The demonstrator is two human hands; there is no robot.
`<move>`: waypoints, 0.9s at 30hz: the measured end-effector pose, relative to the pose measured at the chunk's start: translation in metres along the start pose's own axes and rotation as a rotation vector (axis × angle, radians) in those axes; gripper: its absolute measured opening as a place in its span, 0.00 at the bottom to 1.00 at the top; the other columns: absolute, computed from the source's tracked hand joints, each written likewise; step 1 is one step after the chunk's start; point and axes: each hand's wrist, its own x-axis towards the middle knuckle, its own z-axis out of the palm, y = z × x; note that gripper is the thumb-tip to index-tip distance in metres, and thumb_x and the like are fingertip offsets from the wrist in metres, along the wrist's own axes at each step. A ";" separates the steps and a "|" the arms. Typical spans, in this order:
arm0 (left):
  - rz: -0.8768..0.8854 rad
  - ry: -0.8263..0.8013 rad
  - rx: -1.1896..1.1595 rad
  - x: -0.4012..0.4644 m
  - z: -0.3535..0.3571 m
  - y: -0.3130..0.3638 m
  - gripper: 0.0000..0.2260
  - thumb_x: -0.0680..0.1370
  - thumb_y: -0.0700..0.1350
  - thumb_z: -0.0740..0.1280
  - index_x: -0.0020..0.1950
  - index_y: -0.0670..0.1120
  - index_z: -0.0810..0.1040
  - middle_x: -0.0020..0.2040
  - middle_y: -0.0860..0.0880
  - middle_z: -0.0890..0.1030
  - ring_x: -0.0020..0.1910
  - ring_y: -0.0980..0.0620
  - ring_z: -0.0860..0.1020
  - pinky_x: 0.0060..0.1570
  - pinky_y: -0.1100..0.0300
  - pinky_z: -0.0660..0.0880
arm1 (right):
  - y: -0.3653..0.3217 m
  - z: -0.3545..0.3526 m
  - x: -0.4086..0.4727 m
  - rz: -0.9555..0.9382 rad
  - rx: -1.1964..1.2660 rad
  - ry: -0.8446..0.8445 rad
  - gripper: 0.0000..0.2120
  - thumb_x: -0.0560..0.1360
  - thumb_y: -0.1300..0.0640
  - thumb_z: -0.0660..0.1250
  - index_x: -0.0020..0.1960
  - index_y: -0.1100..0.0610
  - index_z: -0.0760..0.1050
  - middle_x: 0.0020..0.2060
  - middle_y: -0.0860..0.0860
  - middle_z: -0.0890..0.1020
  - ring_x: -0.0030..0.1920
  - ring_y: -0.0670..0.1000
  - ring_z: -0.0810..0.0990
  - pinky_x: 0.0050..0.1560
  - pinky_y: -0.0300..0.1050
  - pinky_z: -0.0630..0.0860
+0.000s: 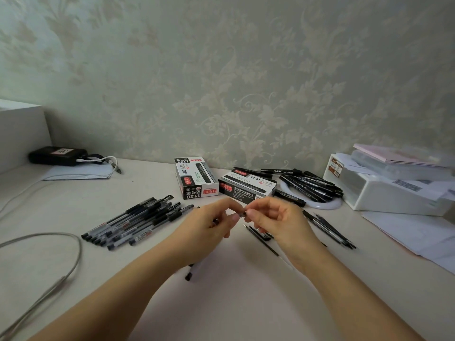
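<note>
My left hand (211, 225) grips a clear gel pen barrel (193, 271) that runs down under the palm, its black end showing near the table. My right hand (273, 217) pinches a small dark pen part (242, 214) at the barrel's upper end, fingertips of both hands almost touching. A thin black refill (262, 239) lies on the table under my right hand. A row of several assembled black gel pens (133, 222) lies to the left. More thin refills (330, 232) lie to the right.
Two marker boxes labelled 1120 (197, 178) (247, 187) stand behind the hands. A heap of black markers (312, 185) lies on a white ring. White storage box with papers (391, 190) at right. Black device (57, 156) and grey cable (61, 254) at left.
</note>
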 end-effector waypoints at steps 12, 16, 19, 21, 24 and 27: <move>0.129 0.057 0.235 -0.002 0.002 0.005 0.03 0.77 0.45 0.67 0.48 0.52 0.77 0.40 0.59 0.78 0.39 0.58 0.75 0.36 0.68 0.70 | 0.007 0.001 -0.002 0.005 -0.296 -0.033 0.12 0.79 0.49 0.66 0.39 0.54 0.78 0.32 0.51 0.83 0.32 0.46 0.77 0.37 0.44 0.75; 0.133 0.033 0.246 -0.002 0.003 0.005 0.03 0.77 0.45 0.67 0.48 0.52 0.77 0.43 0.57 0.79 0.41 0.55 0.77 0.43 0.58 0.75 | 0.007 0.000 -0.004 -0.061 -0.515 0.016 0.23 0.77 0.36 0.60 0.35 0.53 0.77 0.28 0.48 0.81 0.29 0.45 0.78 0.37 0.44 0.75; 0.128 0.047 0.240 -0.001 0.001 0.003 0.03 0.77 0.45 0.67 0.49 0.52 0.77 0.44 0.57 0.79 0.42 0.57 0.77 0.43 0.61 0.74 | 0.005 -0.003 -0.002 -0.033 -0.376 -0.087 0.12 0.75 0.40 0.67 0.44 0.48 0.79 0.39 0.45 0.84 0.36 0.46 0.81 0.45 0.47 0.79; 0.124 0.047 0.243 0.000 0.000 0.002 0.03 0.77 0.45 0.68 0.50 0.52 0.78 0.44 0.58 0.79 0.44 0.59 0.76 0.42 0.65 0.73 | 0.005 -0.004 -0.001 -0.041 -0.332 -0.135 0.05 0.76 0.48 0.70 0.44 0.49 0.78 0.37 0.46 0.83 0.35 0.46 0.79 0.43 0.47 0.78; 0.132 0.035 0.238 0.000 0.000 0.003 0.03 0.77 0.45 0.68 0.50 0.51 0.78 0.45 0.57 0.80 0.45 0.59 0.77 0.42 0.65 0.74 | 0.007 -0.003 -0.002 -0.065 -0.420 -0.116 0.14 0.78 0.43 0.65 0.40 0.51 0.77 0.33 0.50 0.81 0.31 0.47 0.77 0.38 0.47 0.77; 0.128 0.022 0.235 -0.001 0.001 0.003 0.03 0.76 0.45 0.69 0.49 0.51 0.78 0.45 0.57 0.80 0.45 0.58 0.77 0.44 0.62 0.75 | 0.009 -0.001 -0.005 -0.064 -0.522 -0.066 0.24 0.78 0.37 0.58 0.35 0.53 0.77 0.28 0.50 0.81 0.29 0.46 0.78 0.35 0.44 0.76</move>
